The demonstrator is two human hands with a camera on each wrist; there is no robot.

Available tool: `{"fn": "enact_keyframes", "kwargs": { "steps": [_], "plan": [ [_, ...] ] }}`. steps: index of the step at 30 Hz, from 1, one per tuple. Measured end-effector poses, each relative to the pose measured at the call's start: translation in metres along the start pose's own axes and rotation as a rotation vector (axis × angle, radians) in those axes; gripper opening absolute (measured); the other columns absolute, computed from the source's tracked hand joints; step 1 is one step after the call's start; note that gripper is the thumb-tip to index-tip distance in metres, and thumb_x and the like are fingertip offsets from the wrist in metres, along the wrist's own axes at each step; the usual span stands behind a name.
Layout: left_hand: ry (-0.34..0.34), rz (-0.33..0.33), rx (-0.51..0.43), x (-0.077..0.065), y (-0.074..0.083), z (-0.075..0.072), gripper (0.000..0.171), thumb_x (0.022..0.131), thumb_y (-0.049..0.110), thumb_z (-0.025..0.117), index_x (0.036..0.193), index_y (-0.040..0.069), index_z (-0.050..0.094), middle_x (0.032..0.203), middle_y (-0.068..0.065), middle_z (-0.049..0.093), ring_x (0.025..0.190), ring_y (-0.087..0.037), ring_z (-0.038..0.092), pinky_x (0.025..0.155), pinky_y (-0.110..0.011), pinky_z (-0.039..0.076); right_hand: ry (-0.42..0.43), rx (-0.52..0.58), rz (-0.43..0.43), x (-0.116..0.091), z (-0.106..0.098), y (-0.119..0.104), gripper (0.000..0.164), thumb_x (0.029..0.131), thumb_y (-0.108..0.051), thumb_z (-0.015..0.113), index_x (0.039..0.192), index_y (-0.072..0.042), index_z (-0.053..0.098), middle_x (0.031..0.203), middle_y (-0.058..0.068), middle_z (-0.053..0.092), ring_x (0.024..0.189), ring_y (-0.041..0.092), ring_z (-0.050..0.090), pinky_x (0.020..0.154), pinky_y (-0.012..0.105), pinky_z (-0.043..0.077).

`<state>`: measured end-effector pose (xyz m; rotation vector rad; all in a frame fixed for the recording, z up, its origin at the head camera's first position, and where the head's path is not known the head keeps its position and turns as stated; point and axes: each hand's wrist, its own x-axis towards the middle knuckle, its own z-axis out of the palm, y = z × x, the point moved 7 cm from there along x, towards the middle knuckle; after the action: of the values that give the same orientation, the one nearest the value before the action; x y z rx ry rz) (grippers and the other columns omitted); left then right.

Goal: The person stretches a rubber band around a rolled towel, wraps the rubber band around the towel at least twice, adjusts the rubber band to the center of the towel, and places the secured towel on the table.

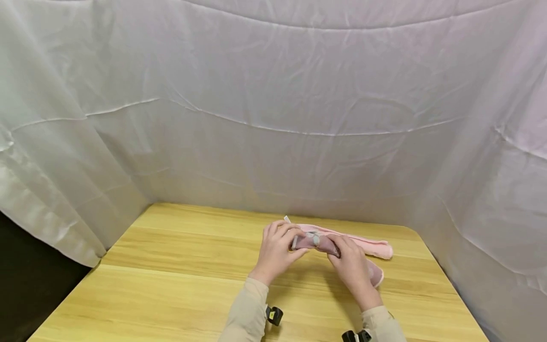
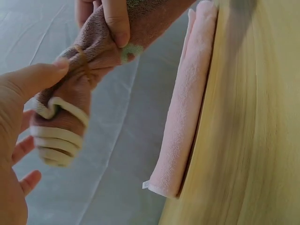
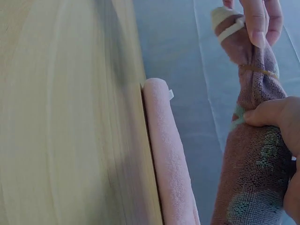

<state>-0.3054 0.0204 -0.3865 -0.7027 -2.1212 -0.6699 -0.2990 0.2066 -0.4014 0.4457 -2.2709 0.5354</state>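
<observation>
A rolled mauve towel [image 1: 326, 244] with green patches and a cream-edged end is held up between both hands. Around it, near that end, runs a thin brown band [image 3: 259, 70], and the cloth bunches up there. My left hand [image 1: 275, 249] pinches the towel beside the band, thumb in front and fingertips partly hidden behind the cream-edged end [image 2: 58, 140]. On the other side of the band, my right hand [image 1: 352, 266] grips the roll, its thumb [image 3: 265, 114] pressed on a green patch. The rest of the roll slants down past the right hand.
A rolled pink towel [image 1: 376, 247] with a small white tag [image 1: 287, 219] lies near the far edge of the wooden table [image 1: 179, 266], just beyond the hands. Pale curtains [image 1: 290, 156] stand behind the table and along its sides.
</observation>
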Motion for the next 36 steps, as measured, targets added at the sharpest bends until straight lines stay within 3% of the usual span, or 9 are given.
{"fn": "enact_keyframes", "kwargs": {
  "steps": [9, 14, 20, 24, 27, 32, 36],
  "plan": [
    [-0.145, -0.075, -0.062, 0.001, -0.005, 0.009, 0.040, 0.073, 0.044, 0.080, 0.102, 0.023, 0.065, 0.108, 0.006, 0.072, 0.109, -0.017, 0.060, 0.102, -0.045, 0.040, 0.076, -0.009, -0.147, 0.003, -0.006, -0.010, 0.046, 0.061, 0.000, 0.078, 0.106, -0.011, 0.069, 0.094, 0.007, 0.068, 0.089, 0.031, 0.065, 0.076, 0.051, 0.048],
    [-0.229, -0.136, -0.077, -0.001, -0.007, 0.014, 0.039, 0.075, 0.042, 0.079, 0.104, 0.021, 0.063, 0.104, 0.006, 0.072, 0.101, -0.016, 0.065, 0.101, -0.043, 0.043, 0.103, 0.003, -0.184, 0.002, -0.007, -0.012, 0.048, 0.061, 0.002, 0.077, 0.106, -0.009, 0.069, 0.095, 0.009, 0.067, 0.087, 0.032, 0.064, 0.077, 0.051, 0.048],
    [-0.236, -0.198, -0.069, -0.003, -0.010, 0.016, 0.040, 0.073, 0.041, 0.081, 0.099, 0.020, 0.060, 0.093, 0.005, 0.072, 0.090, -0.015, 0.067, 0.097, -0.041, 0.045, 0.118, 0.023, -0.198, 0.000, -0.007, -0.012, 0.050, 0.059, 0.003, 0.077, 0.107, -0.008, 0.069, 0.096, 0.008, 0.067, 0.089, 0.031, 0.064, 0.076, 0.049, 0.047],
    [-0.180, -0.224, -0.059, -0.003, -0.013, 0.016, 0.040, 0.069, 0.041, 0.084, 0.093, 0.021, 0.059, 0.085, 0.006, 0.070, 0.088, -0.015, 0.063, 0.099, -0.042, 0.042, 0.117, 0.044, -0.195, 0.000, -0.006, -0.012, 0.052, 0.058, 0.005, 0.077, 0.108, -0.007, 0.069, 0.098, 0.009, 0.068, 0.091, 0.030, 0.064, 0.076, 0.048, 0.047],
    [-0.101, -0.192, -0.043, -0.002, -0.012, 0.012, 0.039, 0.066, 0.039, 0.085, 0.089, 0.020, 0.060, 0.076, 0.007, 0.068, 0.082, -0.014, 0.058, 0.097, -0.041, 0.042, 0.084, 0.058, -0.168, 0.000, -0.003, -0.010, 0.054, 0.058, 0.004, 0.078, 0.110, -0.008, 0.068, 0.101, 0.011, 0.068, 0.095, 0.032, 0.063, 0.078, 0.048, 0.046],
    [0.020, -0.064, 0.008, -0.001, -0.006, 0.007, 0.038, 0.063, 0.034, 0.088, 0.085, 0.020, 0.061, 0.071, 0.010, 0.065, 0.078, -0.012, 0.053, 0.091, -0.038, 0.043, 0.022, 0.093, -0.165, 0.000, -0.001, -0.012, 0.060, 0.062, -0.011, 0.084, 0.119, -0.010, 0.065, 0.112, 0.015, 0.065, 0.102, 0.034, 0.060, 0.085, 0.051, 0.044],
    [0.042, 0.046, 0.035, -0.001, 0.003, 0.007, 0.035, 0.064, 0.032, 0.087, 0.084, 0.020, 0.061, 0.069, 0.011, 0.062, 0.082, -0.011, 0.053, 0.089, -0.035, 0.042, 0.015, 0.160, -0.226, 0.002, -0.003, -0.023, 0.057, 0.070, -0.019, 0.084, 0.123, -0.012, 0.064, 0.118, 0.014, 0.064, 0.106, 0.033, 0.059, 0.090, 0.051, 0.043]
  ]
}}
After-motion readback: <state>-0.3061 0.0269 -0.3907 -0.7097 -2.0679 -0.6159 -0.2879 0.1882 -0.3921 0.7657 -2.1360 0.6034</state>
